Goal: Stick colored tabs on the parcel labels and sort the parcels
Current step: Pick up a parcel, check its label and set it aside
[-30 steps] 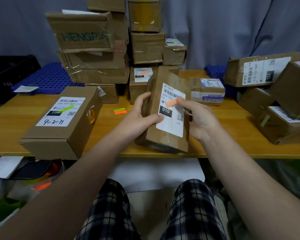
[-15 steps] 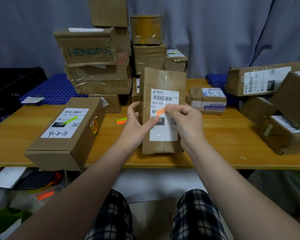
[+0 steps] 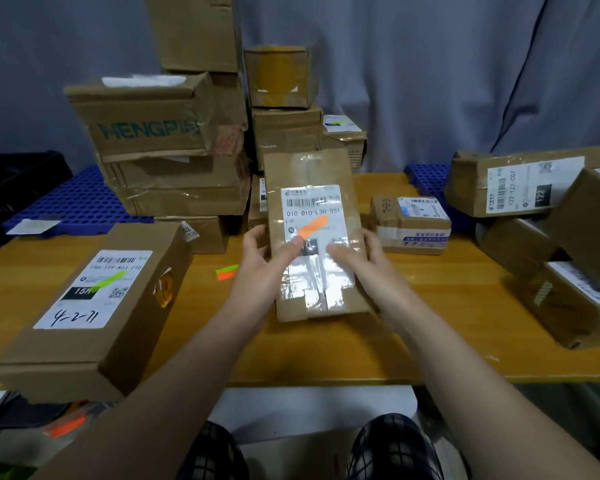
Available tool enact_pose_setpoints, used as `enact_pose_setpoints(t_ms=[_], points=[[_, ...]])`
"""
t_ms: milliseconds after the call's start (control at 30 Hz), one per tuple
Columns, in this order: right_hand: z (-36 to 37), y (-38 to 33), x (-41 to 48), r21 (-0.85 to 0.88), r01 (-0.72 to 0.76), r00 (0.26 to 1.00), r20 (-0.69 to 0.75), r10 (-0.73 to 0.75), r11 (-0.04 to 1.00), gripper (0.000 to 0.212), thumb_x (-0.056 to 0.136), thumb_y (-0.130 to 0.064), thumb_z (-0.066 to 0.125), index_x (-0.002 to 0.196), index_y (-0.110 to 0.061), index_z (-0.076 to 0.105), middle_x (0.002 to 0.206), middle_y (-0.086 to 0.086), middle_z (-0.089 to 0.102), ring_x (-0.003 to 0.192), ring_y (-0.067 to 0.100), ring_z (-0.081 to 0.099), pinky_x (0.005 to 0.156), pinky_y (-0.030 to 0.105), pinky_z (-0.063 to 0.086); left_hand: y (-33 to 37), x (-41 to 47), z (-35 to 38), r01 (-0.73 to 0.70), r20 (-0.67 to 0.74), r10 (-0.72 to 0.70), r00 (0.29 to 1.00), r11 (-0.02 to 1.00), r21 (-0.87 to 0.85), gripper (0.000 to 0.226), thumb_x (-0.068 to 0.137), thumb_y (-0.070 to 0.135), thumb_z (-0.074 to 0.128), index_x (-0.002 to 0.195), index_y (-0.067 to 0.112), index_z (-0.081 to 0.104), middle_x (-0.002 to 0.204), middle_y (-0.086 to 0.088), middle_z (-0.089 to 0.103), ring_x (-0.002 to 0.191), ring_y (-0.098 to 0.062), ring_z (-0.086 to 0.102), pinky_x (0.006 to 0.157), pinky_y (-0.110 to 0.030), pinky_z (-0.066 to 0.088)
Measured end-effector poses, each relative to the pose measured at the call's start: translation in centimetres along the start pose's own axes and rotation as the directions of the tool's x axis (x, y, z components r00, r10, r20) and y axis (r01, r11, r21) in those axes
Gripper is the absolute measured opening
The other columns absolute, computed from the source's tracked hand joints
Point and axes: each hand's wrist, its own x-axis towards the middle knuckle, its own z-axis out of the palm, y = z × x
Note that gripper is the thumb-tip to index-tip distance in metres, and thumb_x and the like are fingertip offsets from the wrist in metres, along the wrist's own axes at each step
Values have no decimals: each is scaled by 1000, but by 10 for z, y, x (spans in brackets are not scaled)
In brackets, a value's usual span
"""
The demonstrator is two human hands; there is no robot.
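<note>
A brown parcel (image 3: 312,174) with a white label "010-010-L30-551" is held above the wooden table (image 3: 447,327), facing me. An orange tab (image 3: 313,226) sits slanted across its label. My left hand (image 3: 264,268) grips the parcel's left edge, its thumb pressing just below the tab's lower end. My right hand (image 3: 364,261) grips the right edge with the thumb on the label. A long box (image 3: 125,327) at the front left carries a label with a green tab (image 3: 109,280). Spare green and orange tabs (image 3: 227,271) lie on the table.
Tall stacks of cardboard boxes (image 3: 174,133) rise behind the held parcel. A small taped box (image 3: 411,223) stands mid-right. Several labelled boxes (image 3: 520,181) pile up at the right edge. Blue plastic pallets (image 3: 80,199) lie at the back left; a grey curtain hangs behind.
The parcel has turned to face me and risen. My right hand let go of the orange tab, which now lies stuck on the label, and moved to the parcel's right edge.
</note>
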Motion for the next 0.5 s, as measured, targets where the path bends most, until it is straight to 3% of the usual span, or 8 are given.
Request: enact_pose_setpoints(t_ms=[33,100,167,233,300,367,433,500], points=[[-4,-1,-2,-4,-37,995,96,37,999,68,85,-29,68,137,-43,25,114,-12,62,97,9,63,86,30,51,6,7,3,12,-9,-11,1000,1000,7,58,86,37,66,133,28,34,119,-2,62,94,-15,67,69,-28,54],[-13,-3,4,51,-51,989,141,44,997,80,84,-18,66,144,-44,19,116,-11,59,105,16,59,95,38,48,22,20,8,18,12,-19,1000,996,93,52,88,46,60,130,28,36,114,5,61,94,-10,64,73,-27,51],[-21,-10,19,161,22,1000,11,-24,987,80,80,-16,68,142,-39,24,119,-3,57,106,22,59,97,45,49,38,37,16,-50,37,42,998,975,219,44,92,54,49,127,28,41,110,11,58,99,-8,58,82,-28,48],[-29,-22,44,302,118,982,-178,-66,946,66,79,-17,71,130,-34,32,120,3,58,102,21,62,87,46,54,52,56,24,-176,39,173,984,934,312,38,96,52,42,122,25,48,104,14,56,95,-4,56,87,-25,48],[-42,-40,74,395,162,957,-286,-46,904,54,84,-20,70,125,-30,37,119,2,58,102,20,62,79,45,57,64,75,32,-269,64,266,962,875,402,35,99,44,41,123,20,49,103,11,54,84,2,52,71,-7,45],[-59,-64,106,390,158,954,-296,-39,907,54,85,-26,70,128,-29,39,120,0,57,105,23,61,73,46,59,70,96,37,-328,102,322,941,799,503,37,99,41,43,127,17,48,120,4,50,98,-3,51,68,-3,37],[-71,-90,137,318,145,949,-311,-41,937,52,86,-30,69,131,-27,42,120,-1,56,105,24,60,65,42,59,74,117,40,-354,129,343,930,750,558,40,98,40,44,130,16,47,130,0,46,112,-9,47,77,-4,37],[-79,-112,167,250,155,931,-362,-57,956,43,89,-33,64,127,-21,47,112,-1,56,101,24,59,60,36,59,77,136,46,-352,124,346,930,745,567,40,98,40,45,130,16,47,131,-2,46,117,-12,47,93,-18,39]])
